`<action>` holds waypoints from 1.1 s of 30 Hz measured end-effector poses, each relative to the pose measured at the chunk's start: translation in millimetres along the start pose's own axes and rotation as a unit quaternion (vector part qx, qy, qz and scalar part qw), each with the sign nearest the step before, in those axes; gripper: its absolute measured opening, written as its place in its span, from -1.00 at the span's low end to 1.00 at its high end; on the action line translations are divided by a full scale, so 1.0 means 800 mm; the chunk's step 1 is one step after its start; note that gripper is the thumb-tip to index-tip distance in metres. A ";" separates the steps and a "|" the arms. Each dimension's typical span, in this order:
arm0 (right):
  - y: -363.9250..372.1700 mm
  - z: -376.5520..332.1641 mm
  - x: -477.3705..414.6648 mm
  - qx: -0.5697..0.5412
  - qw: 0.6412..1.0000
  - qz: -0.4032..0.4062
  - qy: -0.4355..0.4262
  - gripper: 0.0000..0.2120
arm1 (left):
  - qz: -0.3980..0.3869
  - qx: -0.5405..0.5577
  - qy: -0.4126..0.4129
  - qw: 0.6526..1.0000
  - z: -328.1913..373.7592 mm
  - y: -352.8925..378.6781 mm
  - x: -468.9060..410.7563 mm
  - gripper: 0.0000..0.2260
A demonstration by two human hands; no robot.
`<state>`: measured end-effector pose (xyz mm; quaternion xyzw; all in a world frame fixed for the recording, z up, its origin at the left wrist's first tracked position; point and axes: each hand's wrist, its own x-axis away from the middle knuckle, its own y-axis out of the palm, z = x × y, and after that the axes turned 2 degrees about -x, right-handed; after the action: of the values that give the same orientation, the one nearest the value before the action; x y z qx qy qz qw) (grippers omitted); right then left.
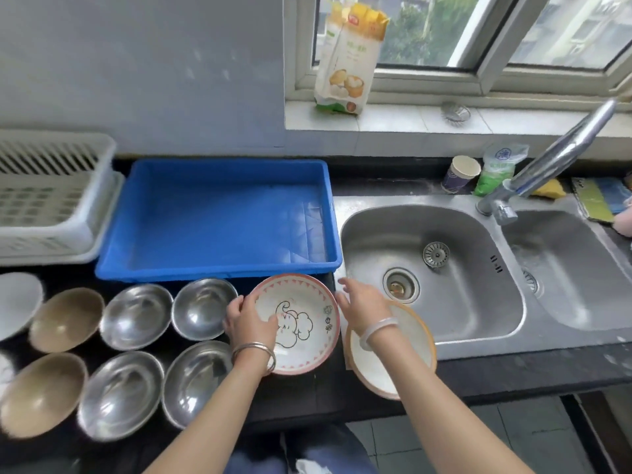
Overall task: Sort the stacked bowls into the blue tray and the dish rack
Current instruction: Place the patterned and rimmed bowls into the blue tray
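Observation:
A white bowl with a pink rim and a cartoon drawing sits on the dark counter in front of the blue tray. My left hand grips its left rim. My right hand touches its right rim with fingers spread. An orange-rimmed white bowl lies under my right wrist by the sink edge. Several steel bowls and two tan bowls stand in rows to the left. The white dish rack is at the far left. The blue tray holds nothing.
A double steel sink with a faucet lies to the right. A paper cup, bags and sponges stand behind it. A flour bag leans on the window sill. A white dish sits at the left edge.

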<state>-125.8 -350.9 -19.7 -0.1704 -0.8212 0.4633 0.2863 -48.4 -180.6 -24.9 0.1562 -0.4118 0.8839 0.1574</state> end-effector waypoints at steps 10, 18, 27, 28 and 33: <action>0.035 -0.016 -0.059 0.073 0.991 -0.116 -0.002 -0.89 | -0.011 0.015 -0.043 0.999 -0.028 0.000 -0.007 -0.67; 0.008 -0.023 -0.053 0.030 0.993 -0.114 -0.017 -0.86 | 0.029 0.079 -0.062 0.995 -0.033 -0.015 -0.011 -0.67; -0.045 -0.078 -0.069 -0.041 0.995 -0.083 -0.031 -0.85 | 0.069 0.179 -0.045 0.980 -0.015 -0.085 -0.050 -0.96; -0.049 -0.087 -0.074 -0.060 0.995 -0.080 -0.028 -0.86 | 0.075 0.190 -0.042 0.978 -0.012 -0.095 -0.059 -0.96; -0.048 -0.131 -0.109 -0.182 0.980 -0.085 0.011 -0.86 | 0.083 0.249 -0.029 0.964 -0.008 -0.137 -0.114 -0.90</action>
<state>7.4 -348.5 28.8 -0.1538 -0.9000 0.2783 0.2980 77.4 -122.3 8.6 0.1815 -0.1948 0.9635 0.0271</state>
